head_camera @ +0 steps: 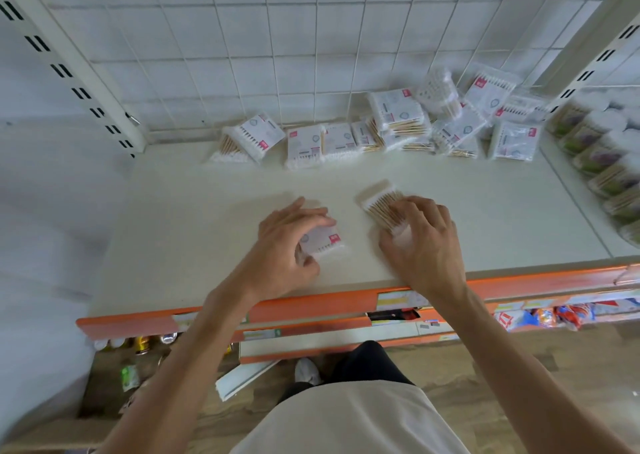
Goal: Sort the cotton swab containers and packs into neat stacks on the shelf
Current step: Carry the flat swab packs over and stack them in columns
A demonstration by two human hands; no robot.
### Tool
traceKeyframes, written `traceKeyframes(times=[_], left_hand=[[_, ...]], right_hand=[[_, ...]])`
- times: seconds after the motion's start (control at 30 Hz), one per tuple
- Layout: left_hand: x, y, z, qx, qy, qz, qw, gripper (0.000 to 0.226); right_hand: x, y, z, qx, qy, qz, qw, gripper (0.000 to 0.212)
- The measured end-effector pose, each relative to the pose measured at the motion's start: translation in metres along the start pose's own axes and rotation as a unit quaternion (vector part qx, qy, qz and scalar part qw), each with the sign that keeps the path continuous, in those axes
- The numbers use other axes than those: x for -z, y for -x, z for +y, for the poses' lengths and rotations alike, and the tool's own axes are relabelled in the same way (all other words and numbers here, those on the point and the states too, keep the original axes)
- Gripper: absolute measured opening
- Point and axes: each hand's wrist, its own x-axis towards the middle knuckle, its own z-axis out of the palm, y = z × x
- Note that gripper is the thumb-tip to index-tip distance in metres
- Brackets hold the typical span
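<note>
Hands are both down on the shelf (194, 211), each on one small pack of cotton swabs. The left hand (284, 245) curls its fingers round a white pack (323, 240) with a red label, at about 6 o'clock on the shelf, close to the orange front edge (311, 306). The right hand (424, 242) has its fingers bent over a pack with wooden sticks (381, 204), just beside the first, a bit toward 3 o'clock. Far back, from 12 to 2 o'clock, a messy heap of packs (398, 124) leans on the wire grid wall (277, 55), and one round tub (438, 93) sits among them. I think these packs are very light and a bit squishy, with a shiny wrap that could slip. It looks best to hold each one by its long sides, thumb on one and fingers on the other, and not squeeze hard.
</note>
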Motion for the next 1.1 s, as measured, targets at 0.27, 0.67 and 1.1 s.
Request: traceKeyframes(times=[0.27, 0.67, 1.1], left_hand=[[-0.018, 0.009, 0.007, 0.056, -0.008, 0.107, 0.993, 0.078], [-0.018, 0.026, 0.006, 0.049, 0.042, 0.132, 0.989, 0.081], [-0.020, 0.027, 0.051, 0.019, 0.036, 0.172, 0.984, 0.070]], right_hand=[[0.010, 0.002, -0.003, 0.030, -0.051, -0.053, 0.997, 0.065], [0.010, 0.001, 0.004, 0.047, -0.079, -0.118, 0.989, 0.081], [0.054, 0.010, -0.006, 0.028, -0.154, -0.133, 0.979, 0.082]])
